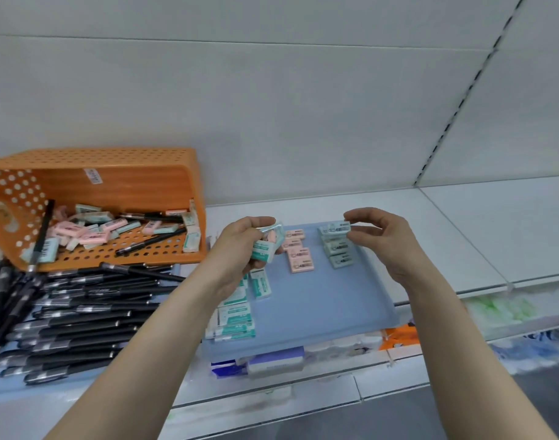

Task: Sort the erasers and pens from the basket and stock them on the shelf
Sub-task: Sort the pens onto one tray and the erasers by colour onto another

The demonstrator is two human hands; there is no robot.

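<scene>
A: What's sitting nearest us, down below the forearms?

B: Packets (398,341) are showing under the front edge of the shelf (462,236), but they're blurring together and I can't tell what they are. The blue tray (319,309) is covering most of them.

A: And on the tray itself?

B: White-and-teal erasers (237,315) are lying along its near left side, with the left wrist hiding part of the pile. Left of the tray, black pens (75,315) are lying side by side in a row, their far left ends running out of sight.

A: What are the hands doing?

B: The left hand (240,242) is curling its fingers round a handful of erasers (267,249), pink and teal. I can't make out how many. The right hand (382,242) is pinching one mint eraser (335,229) between thumb and fingers, holding it over the far end of the mint column (340,255). The pink column (298,260) is lying just beside that one, and the left hand's bundle is overlapping its far end.

A: Farther back?

B: The orange basket (113,182) is lying tipped on its side on the shelf, mouth facing us, with loose erasers (91,231) and a few pens lying jumbled inside. The white back panel (271,106) is standing behind everything.
</scene>
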